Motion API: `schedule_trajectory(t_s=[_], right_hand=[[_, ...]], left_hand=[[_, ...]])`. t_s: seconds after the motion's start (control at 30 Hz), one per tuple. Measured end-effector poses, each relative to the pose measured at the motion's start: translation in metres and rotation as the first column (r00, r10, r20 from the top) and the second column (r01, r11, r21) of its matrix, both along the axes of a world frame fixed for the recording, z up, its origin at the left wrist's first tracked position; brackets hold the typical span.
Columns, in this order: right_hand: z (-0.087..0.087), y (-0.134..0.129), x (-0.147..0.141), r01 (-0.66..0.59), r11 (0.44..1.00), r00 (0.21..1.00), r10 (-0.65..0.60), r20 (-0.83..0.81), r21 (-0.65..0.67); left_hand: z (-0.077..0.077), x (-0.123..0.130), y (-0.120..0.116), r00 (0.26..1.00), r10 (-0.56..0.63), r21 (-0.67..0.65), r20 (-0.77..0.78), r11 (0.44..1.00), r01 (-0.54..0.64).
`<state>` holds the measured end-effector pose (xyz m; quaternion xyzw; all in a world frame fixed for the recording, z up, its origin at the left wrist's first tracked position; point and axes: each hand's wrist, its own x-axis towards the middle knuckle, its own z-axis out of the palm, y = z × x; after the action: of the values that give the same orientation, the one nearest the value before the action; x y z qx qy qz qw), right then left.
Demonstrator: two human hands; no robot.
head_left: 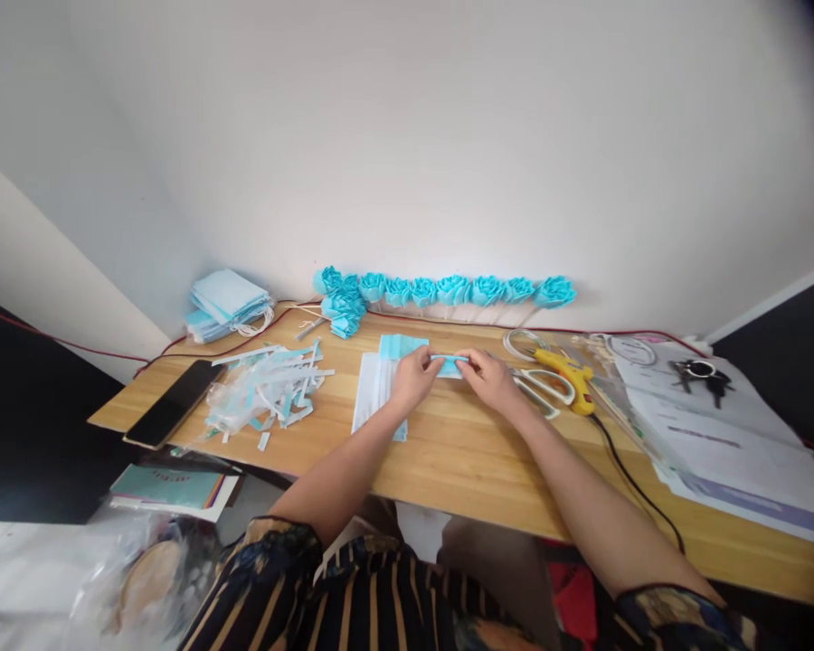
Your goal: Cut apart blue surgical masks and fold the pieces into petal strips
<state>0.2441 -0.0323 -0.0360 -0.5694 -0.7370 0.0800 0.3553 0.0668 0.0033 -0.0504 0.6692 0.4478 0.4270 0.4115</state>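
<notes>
Between my two hands a small folded piece of light blue mask fabric is stretched out. My left hand pinches its left end, and my right hand grips the right end with thumb and fingers. Under and beside the left hand lie flat pieces of blue and white mask fabric, partly hidden by the forearm. A pair of scissors with white handles rests just right of my right hand, its blades hidden behind that hand. Beyond the scissors is a yellow glue gun with a black cord.
Blue fabric flowers on pale stems lean along the wall. Stacked masks stand at the back left. Fabric scraps and a dark phone lie at left. Papers with keys cover the right end of the wooden table.
</notes>
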Motion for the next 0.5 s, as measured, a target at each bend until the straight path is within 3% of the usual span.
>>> schedule_trajectory(t_s=[0.5], right_hand=[[0.0042,-0.0019,-0.0015,-0.026,0.999,1.0,0.027,0.014,-0.025]], left_hand=[[0.0004,-0.0001,-0.0028,0.999,0.02,0.008,0.038,1.0,-0.02]])
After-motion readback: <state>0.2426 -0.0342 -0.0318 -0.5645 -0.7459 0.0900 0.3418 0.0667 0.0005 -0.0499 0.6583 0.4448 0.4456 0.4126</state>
